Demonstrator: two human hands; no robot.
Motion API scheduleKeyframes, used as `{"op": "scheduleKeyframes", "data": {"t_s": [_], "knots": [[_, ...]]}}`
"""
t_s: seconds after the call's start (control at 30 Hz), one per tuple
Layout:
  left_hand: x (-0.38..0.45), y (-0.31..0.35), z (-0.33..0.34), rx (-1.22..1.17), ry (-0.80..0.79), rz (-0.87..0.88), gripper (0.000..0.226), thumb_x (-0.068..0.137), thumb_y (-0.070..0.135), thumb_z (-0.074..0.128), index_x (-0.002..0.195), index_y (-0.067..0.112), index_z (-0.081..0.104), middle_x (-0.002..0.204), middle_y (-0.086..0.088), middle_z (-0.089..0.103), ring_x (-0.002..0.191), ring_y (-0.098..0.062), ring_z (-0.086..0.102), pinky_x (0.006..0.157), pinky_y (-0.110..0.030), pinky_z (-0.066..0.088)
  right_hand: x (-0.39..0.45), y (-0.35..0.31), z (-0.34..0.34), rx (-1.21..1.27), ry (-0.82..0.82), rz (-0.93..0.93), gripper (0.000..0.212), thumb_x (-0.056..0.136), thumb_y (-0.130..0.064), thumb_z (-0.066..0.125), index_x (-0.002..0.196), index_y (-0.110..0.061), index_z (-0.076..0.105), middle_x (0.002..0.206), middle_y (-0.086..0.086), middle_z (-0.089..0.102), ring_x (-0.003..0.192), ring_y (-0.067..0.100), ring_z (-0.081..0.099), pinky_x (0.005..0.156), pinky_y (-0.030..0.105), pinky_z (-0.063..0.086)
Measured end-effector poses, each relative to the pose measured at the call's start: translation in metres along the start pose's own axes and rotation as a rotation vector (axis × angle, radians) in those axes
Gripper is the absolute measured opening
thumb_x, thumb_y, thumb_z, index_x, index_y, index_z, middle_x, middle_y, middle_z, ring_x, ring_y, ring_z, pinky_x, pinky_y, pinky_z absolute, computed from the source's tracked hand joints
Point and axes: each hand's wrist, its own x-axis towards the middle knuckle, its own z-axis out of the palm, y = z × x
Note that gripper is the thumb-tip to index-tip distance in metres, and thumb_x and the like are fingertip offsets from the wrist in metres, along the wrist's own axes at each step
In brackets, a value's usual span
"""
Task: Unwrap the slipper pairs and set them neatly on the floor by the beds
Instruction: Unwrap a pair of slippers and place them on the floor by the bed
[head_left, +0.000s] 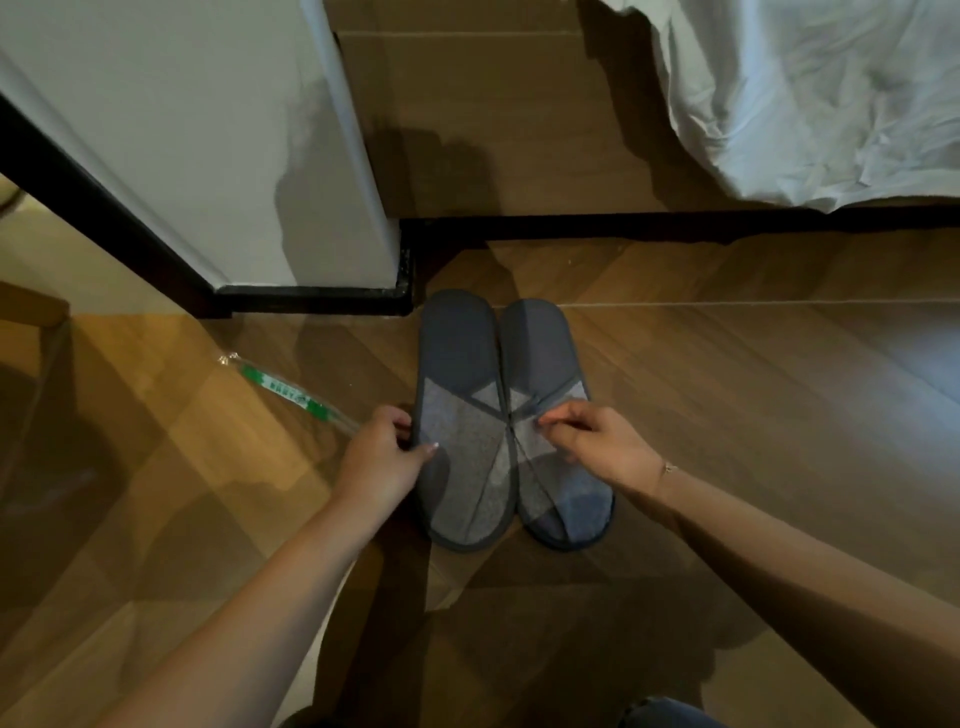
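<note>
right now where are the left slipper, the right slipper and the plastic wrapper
left slipper (457, 358): head view, dark toe end
right slipper (540, 348): head view, dark toe end
plastic wrapper (285, 392): head view, green printed strip

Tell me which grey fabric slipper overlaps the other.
The left grey fabric slipper, by the left hand: its inner edge lies over the right grey slipper.

Illegible white print on wrapper's green strip (284, 393)

Bare wooden floor (727, 364) lies open to the right of the slippers (511, 415) and toward the camera. A white wall corner (311, 182) with black skirting (311, 299) crowds their far left, and a plastic wrapper (288, 392) lies on the left.
</note>
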Motion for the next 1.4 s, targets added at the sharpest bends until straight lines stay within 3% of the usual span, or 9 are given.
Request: {"op": "scheduleKeyframes", "data": {"t_s": [0.23,0.43,0.6,0.67,0.77,1.03,1.17,1.3,1.4], "knots": [[-0.019,0.034,-0.046,-0.290,-0.044,0.159,0.020,0.088,0.017,0.065,0.106,0.016,0.057,0.097,0.002,0.065,0.091,-0.009,0.061,0.068,-0.022,0.046,-0.024,-0.027,-0.009,0.351,-0.091,-0.123,0.033,0.096,-0.026,0.048,0.121,-0.007,0.059,0.101,0.007,0.066,0.085,0.011,0.065,0.073,0.024,0.055],[-0.024,0.083,0.001,-0.218,-0.251,0.407,0.021,0.090,0.021,0.061,0.109,0.026,0.052,0.101,0.009,0.058,0.095,-0.005,0.058,0.076,-0.017,0.047,-0.046,-0.032,-0.039,0.570,0.155,-0.075,0.029,0.089,-0.020,0.061,0.117,-0.015,0.058,0.108,0.005,0.071,0.095,0.019,0.071,0.072,0.032,0.061],[-0.012,0.076,0.057,0.434,-0.060,0.853,0.035,0.096,0.042,0.045,0.126,0.024,0.047,0.133,0.004,0.041,0.126,-0.014,0.037,0.101,-0.025,0.032,-0.067,0.010,-0.103,0.387,0.232,0.074,0.028,0.080,-0.026,0.067,0.107,-0.018,0.065,0.095,0.002,0.074,0.081,0.015,0.073,0.064,0.029,0.058],[-0.008,0.067,0.075,0.601,-0.129,0.810,0.065,0.092,0.057,0.042,0.146,0.022,0.028,0.158,-0.002,0.016,0.145,-0.021,0.013,0.118,-0.037,0.015,-0.071,0.022,-0.116,0.364,0.231,0.123,0.022,0.080,-0.022,0.067,0.101,-0.015,0.066,0.092,0.005,0.073,0.073,0.013,0.073,0.057,0.024,0.057],[-0.004,0.048,0.079,0.726,-0.195,0.789,0.086,0.087,0.067,0.040,0.153,0.025,0.004,0.161,0.001,-0.012,0.148,-0.018,-0.011,0.121,-0.043,0.000,-0.070,0.034,-0.113,0.371,0.266,0.194,0.008,0.085,-0.017,0.066,0.093,-0.015,0.065,0.089,0.006,0.071,0.066,0.010,0.070,0.052,0.020,0.056],[0.007,0.012,0.030,0.663,-0.263,0.674,0.094,0.080,0.059,0.061,0.151,0.031,0.007,0.160,0.011,-0.011,0.147,-0.011,-0.011,0.119,-0.039,0.001,-0.039,0.041,-0.057,0.384,0.202,0.075,0.025,0.081,-0.012,0.071,0.105,-0.012,0.061,0.099,0.006,0.071,0.072,0.005,0.071,0.058,0.018,0.056],[0.008,-0.005,0.011,0.594,-0.266,0.633,0.094,0.078,0.053,0.068,0.150,0.031,0.012,0.160,0.012,-0.008,0.147,-0.010,-0.010,0.119,-0.039,0.001,-0.022,0.033,-0.026,0.249,0.201,0.059,0.037,0.077,-0.024,0.076,0.107,-0.017,0.055,0.105,-0.001,0.069,0.088,0.009,0.069,0.074,0.029,0.059],[0.010,-0.010,0.008,0.561,-0.298,0.627,0.095,0.077,0.051,0.069,0.151,0.032,0.012,0.160,0.014,-0.009,0.146,-0.007,-0.013,0.120,-0.039,0.000,-0.022,0.014,-0.022,-0.422,0.213,-0.043,0.043,0.080,-0.058,0.063,0.108,-0.028,0.050,0.087,-0.013,0.060,0.078,0.009,0.060,0.065,0.028,0.052],[0.012,-0.010,0.008,0.537,-0.307,0.627,0.095,0.077,0.050,0.070,0.151,0.032,0.013,0.160,0.014,-0.010,0.146,-0.008,-0.013,0.121,-0.041,0.001,-0.024,0.017,-0.025,-0.691,0.272,-0.046,0.068,0.077,-0.072,0.051,0.125,-0.025,0.041,0.102,-0.004,0.061,0.084,0.014,0.059,0.067,0.034,0.054]]}}
